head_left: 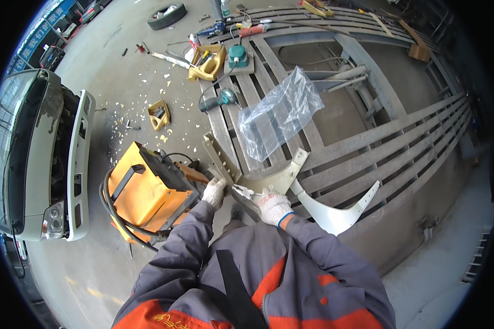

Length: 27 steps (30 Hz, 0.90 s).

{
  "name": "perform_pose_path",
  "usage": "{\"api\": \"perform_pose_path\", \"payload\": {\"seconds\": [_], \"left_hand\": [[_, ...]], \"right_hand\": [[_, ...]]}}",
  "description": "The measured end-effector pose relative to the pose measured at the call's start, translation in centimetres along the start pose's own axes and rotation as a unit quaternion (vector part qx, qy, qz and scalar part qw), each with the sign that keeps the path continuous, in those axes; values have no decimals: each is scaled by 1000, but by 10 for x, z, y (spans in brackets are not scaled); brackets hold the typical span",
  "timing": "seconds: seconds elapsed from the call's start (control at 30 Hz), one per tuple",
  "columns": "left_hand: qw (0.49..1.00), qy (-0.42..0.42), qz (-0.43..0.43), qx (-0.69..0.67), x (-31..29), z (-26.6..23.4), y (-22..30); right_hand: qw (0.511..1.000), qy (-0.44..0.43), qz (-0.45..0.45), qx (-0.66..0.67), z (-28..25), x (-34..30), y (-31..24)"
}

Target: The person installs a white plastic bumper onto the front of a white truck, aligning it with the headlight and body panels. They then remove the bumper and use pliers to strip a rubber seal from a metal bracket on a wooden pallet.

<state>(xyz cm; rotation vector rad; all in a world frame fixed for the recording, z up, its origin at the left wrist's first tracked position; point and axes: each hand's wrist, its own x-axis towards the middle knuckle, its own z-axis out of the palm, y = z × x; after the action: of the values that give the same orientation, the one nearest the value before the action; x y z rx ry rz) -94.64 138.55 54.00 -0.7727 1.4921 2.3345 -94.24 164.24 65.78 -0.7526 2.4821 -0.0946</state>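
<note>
A cream-coloured curved metal panel (284,179) with a flanged, holed strip (218,156) at its left lies at the near edge of the slatted metal bench. My left hand (214,193), in a white knit glove, is closed on the panel's near left edge. Silver pliers (245,192), perhaps locking ones, lie across the near side of the panel, their end running into my right hand (274,206). That hand, also gloved, is closed and close against the panel; its palm side is hidden. Right of it lies a second, whiter curved panel (337,215).
A clear plastic bag (282,112) lies on the slatted bench (362,148). Beyond it are a teal drill (218,100), a yellow tool tray (208,63) and a corded tool. A yellow machine with cables (148,186) stands at my left, near a white vehicle front (81,164). Chips litter the floor.
</note>
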Motion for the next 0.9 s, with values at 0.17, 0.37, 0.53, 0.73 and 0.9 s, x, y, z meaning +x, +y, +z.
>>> {"api": "perform_pose_path", "payload": {"seconds": [0.17,0.37,0.53,0.73,0.9], "left_hand": [[987,26,40,155,-20,4,15],[963,66,127,230,-10,-12,1],[949,72,172,254,-28,-1,25],[986,115,0,120,-37,20,39],[972,69,-26,223,-31,5,34]], "right_hand": [[997,-14,44,69,-10,1,-7],[999,-53,8,-3,-35,-5,-27],[996,79,-46,-24,-13,5,-21],[998,-58,-12,-35,-52,1,-25],[995,-86,-19,-54,-43,3,-23]]}}
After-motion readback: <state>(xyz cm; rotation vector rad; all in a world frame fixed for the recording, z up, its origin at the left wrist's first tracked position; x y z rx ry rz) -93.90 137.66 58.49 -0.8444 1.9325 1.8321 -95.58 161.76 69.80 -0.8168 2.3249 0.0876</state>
